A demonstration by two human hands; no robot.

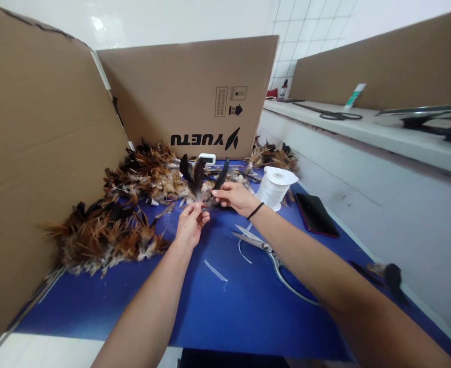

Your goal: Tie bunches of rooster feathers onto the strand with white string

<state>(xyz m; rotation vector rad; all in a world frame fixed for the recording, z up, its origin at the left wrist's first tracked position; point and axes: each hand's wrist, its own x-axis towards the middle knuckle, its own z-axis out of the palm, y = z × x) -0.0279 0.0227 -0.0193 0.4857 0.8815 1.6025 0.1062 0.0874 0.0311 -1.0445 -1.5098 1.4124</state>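
Dark feathers (197,175) stand upright from the pinched fingers of my left hand (191,221), which grips them by their pale, fluffy base. Close beside it, my right hand (235,197) pinches a single black feather (221,175) with a greenish sheen, its tip pointing up. The two hands are nearly touching above the blue table (217,317). Open scissors (265,246) lie below my right forearm, which hides part of their handles. A white spool of ribbon (277,186) stands just right of my right hand.
Heaps of brown and black feathers (106,230) lie along the left and back. Cardboard panels (187,92) wall in the table. A black phone (317,214), a small white digital timer (207,158), ribbon scraps (215,271) and loose dark feathers (394,278) rest on it.
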